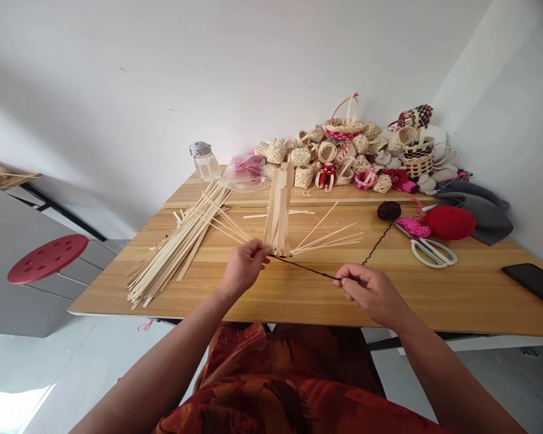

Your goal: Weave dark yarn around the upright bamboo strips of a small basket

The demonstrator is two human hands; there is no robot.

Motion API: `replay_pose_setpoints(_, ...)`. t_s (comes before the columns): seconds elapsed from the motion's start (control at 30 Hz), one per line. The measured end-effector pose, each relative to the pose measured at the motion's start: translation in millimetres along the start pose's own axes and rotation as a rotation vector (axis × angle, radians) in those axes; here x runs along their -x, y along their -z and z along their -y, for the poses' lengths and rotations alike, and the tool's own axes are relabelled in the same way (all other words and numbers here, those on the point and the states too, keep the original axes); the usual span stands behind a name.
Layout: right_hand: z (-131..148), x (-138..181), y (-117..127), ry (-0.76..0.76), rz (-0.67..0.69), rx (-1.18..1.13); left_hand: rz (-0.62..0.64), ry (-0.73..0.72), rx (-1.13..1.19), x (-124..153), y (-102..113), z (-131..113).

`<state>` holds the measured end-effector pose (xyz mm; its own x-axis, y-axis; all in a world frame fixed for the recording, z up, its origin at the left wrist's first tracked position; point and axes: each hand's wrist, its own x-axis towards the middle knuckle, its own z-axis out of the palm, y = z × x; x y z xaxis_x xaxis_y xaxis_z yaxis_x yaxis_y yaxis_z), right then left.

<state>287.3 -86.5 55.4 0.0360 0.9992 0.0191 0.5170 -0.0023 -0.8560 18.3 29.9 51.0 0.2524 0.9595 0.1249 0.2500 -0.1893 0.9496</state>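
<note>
My left hand (244, 265) is closed on the lower end of a bundle of flat bamboo strips (279, 208) that stands upright off the wooden table (298, 289). My right hand (371, 292) pinches a dark brown cord (305, 268) pulled taut between the two hands. From my right hand the cord runs back across the table to a dark brown yarn ball (389, 210).
Loose bamboo strips (181, 244) lie fanned at the left. At the back is a heap of small woven baskets (348, 154), a glass jar (205, 160) and a plastic bag (247, 172). Red yarn (450, 222), scissors (432, 250) and a phone (531, 283) lie right. A red stool (47, 258) stands left.
</note>
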Motion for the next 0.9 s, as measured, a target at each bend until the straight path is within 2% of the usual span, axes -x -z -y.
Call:
replay_pose_setpoints(0.1,-11,-1,4,-0.012,-0.011,0.076,0.002,0.064,0.036,-2,-3,3)
replay_pose_setpoints(0.23,-18,-1,6,-0.061,0.066,0.168,0.085,0.154,0.192,-1,-11,11)
replay_pose_setpoints(0.33,-15,-2,4,-0.066,0.103,0.23,0.144,0.145,0.28,1,-16,15)
replay_pose_setpoints(0.47,-10,-9,-7,0.007,0.137,0.202,0.134,0.067,0.264,3,-22,19)
replay_pose_setpoints(0.6,3,-17,-25,0.056,-0.021,0.142,0.103,0.025,0.263,6,-29,15)
replay_pose_setpoints(0.7,19,-23,-39,0.184,-0.156,0.043,0.105,0.032,0.303,10,-32,8)
replay_pose_setpoints(0.8,33,-30,-47,0.284,-0.232,-0.008,0.137,0.041,0.312,14,-32,3)
replay_pose_setpoints(0.9,38,-36,-51,0.292,-0.244,-0.003,0.162,0.096,0.298,18,-33,0)
